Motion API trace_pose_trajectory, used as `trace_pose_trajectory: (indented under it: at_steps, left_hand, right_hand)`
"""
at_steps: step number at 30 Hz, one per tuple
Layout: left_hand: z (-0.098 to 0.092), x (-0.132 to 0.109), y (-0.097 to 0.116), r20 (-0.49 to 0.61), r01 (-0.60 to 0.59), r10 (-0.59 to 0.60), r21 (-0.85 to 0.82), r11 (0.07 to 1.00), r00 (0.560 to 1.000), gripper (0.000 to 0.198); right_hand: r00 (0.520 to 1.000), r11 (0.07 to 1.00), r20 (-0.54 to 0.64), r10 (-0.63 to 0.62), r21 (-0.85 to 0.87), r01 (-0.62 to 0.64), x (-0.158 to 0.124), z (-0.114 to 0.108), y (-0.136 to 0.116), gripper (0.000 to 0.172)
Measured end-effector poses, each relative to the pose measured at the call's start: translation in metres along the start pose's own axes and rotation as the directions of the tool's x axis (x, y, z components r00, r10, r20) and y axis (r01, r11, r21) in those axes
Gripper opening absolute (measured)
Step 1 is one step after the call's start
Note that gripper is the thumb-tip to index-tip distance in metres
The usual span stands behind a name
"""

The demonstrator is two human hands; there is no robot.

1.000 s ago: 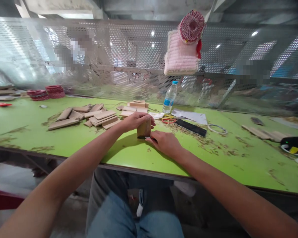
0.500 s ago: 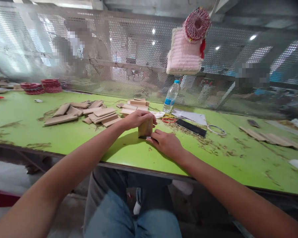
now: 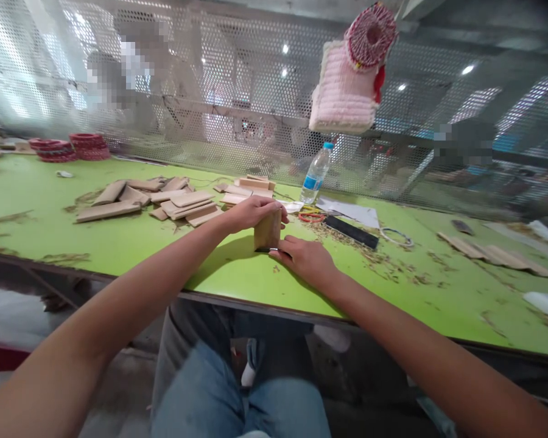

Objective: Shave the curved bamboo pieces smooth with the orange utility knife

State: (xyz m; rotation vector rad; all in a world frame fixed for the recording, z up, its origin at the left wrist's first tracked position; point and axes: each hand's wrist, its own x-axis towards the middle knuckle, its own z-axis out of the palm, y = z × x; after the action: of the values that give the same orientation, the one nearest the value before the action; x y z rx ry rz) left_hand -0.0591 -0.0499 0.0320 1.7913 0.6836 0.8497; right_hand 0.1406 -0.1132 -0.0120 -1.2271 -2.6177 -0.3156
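Note:
My left hand (image 3: 251, 212) grips the top of a small tan wooden piece (image 3: 266, 233) that stands upright on the green table (image 3: 119, 243). My right hand (image 3: 307, 258) rests on the table just right of the piece, its fingers closed on a thin dark blade (image 3: 268, 250) lying at the foot of the wood. Both forearms reach in from below.
A heap of flat wooden pieces (image 3: 164, 201) lies at left. A water bottle (image 3: 315, 173), a black strip (image 3: 351, 232), rubber bands (image 3: 310, 216), a white ring (image 3: 395, 237) and shavings sit behind. More wooden strips (image 3: 493, 252) lie at right. Red rings (image 3: 70, 147) stand far left. A perforated screen runs behind.
The hands and the wooden piece hold the same pose. The view has shifted slightly, so everything sits a little lower and further left in earlier frames' terms.

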Motion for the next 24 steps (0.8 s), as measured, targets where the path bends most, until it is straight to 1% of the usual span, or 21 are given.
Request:
trace_pose_trajectory:
  at_steps: [7,12,15,16,18,20,22,24]
  left_hand:
    - [0.001,-0.002,0.004,0.003,-0.015,0.015,0.02,1.0,1.0,0.035]
    - [0.002,-0.002,0.005,-0.007,-0.023,0.023,0.042,0.999,1.0,0.033]
    - [0.001,-0.001,0.001,-0.012,-0.014,0.014,0.003,1.0,1.0,0.037]
    - [0.0,-0.001,-0.001,-0.008,-0.009,0.009,-0.015,1.0,1.0,0.038]
    - [-0.002,0.0,-0.005,0.006,-0.013,0.013,-0.016,1.0,1.0,0.043]
    - [-0.005,-0.001,-0.006,0.026,-0.039,0.037,0.05,0.998,0.999,0.048]
    - [-0.009,-0.002,-0.005,0.032,-0.075,0.07,0.2,0.977,0.997,0.052]
    - [-0.014,-0.003,0.0,0.008,-0.097,0.102,0.394,0.914,0.995,0.05]
  right_hand:
    - [0.999,1.0,-0.035,-0.001,0.016,0.001,0.0,0.0,-0.001,0.047]
    - [1.0,0.999,0.01,0.016,0.031,-0.016,0.002,-0.003,-0.002,0.042]
    - [1.0,0.999,0.019,0.006,0.038,-0.007,0.002,-0.003,-0.001,0.039]
    - [1.0,0.999,0.002,0.0,0.043,0.0,0.001,-0.002,0.0,0.039]
    - [0.998,0.998,-0.069,-0.007,0.067,0.012,-0.001,-0.002,0.003,0.041]
    - [0.985,0.993,-0.172,0.02,0.119,0.001,-0.003,-0.003,0.007,0.043]
    - [0.958,0.98,-0.273,0.083,0.197,-0.029,-0.005,-0.006,0.009,0.042]
    - [0.925,0.955,-0.341,0.166,0.291,-0.064,-0.006,-0.011,0.011,0.04]
